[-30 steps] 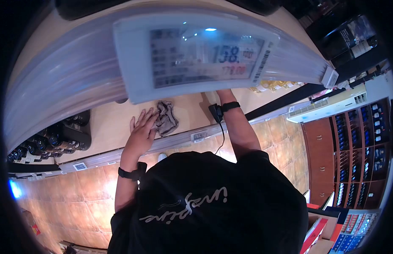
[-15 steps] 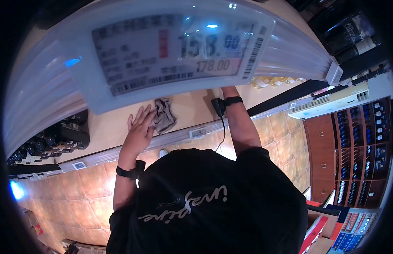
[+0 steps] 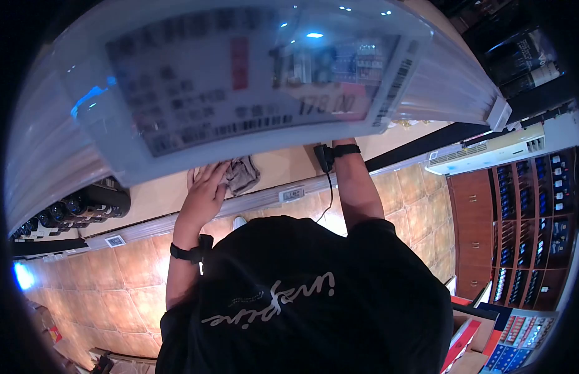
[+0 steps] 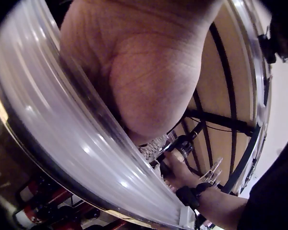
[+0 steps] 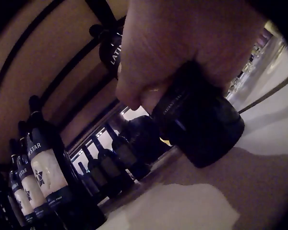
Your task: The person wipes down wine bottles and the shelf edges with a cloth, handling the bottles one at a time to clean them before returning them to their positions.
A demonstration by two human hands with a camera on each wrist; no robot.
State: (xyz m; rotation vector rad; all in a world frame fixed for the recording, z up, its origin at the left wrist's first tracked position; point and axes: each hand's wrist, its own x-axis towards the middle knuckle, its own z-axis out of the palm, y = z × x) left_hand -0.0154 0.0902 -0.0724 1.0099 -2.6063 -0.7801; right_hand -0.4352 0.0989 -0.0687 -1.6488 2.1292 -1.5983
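In the head view my left hand (image 3: 204, 193) lies on the pale shelf board with its fingers straight, touching the left edge of a crumpled grey cloth (image 3: 243, 174). Its fingertips are partly covered by a large price tag. The left wrist view shows the heel of that hand (image 4: 151, 81) close behind the clear shelf edge strip. My right hand (image 5: 187, 43) grips a dark wine bottle (image 5: 201, 129) round its body, its base close over the shelf. The bottle (image 4: 185, 143) leans, neck up and to the right, in the left wrist view. The head view hides the right hand behind the tag.
A price tag (image 3: 252, 93) on an upper shelf edge blocks much of the head view. Wine bottles (image 5: 48, 167) stand in rows beside the held bottle. More bottles (image 3: 77, 206) lie left on the shelf. A wooden wine cabinet (image 3: 473, 237) stands at right.
The head view has shifted, so the price tag looms larger and covers more of the cloth and the left fingertips. The right wrist has moved slightly right. The left hand stays by the cloth.
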